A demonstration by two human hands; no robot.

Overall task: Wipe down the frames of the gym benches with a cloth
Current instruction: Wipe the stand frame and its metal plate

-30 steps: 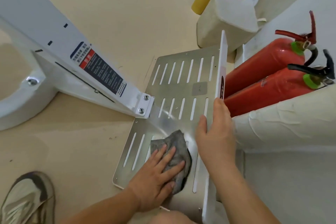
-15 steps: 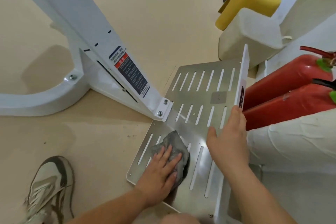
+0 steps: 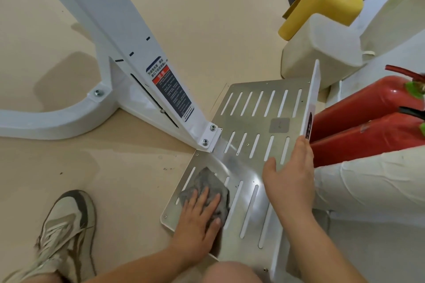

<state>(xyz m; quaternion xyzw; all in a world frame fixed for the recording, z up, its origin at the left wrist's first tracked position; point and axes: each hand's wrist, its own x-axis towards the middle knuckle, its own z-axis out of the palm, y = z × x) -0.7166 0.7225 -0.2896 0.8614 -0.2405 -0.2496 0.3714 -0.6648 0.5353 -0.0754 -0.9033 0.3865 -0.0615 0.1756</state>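
Cloth (image 3: 207, 185): one, grey, on the near-left corner of the slotted plate (image 3: 253, 122), half hidden under the left hand (image 3: 197, 218), whose flat fingers press it. Right hand (image 3: 289, 181): fingers straight along the plate's upright lip, thumb spread, holding nothing. I count two fire extinguishers (image 3: 358, 108), cut off at the right edge.

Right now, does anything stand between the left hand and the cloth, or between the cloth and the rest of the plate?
Nothing visible. The left hand presses flat on the cloth, and the plate ahead lies bare; the right hand rests at its right edge.
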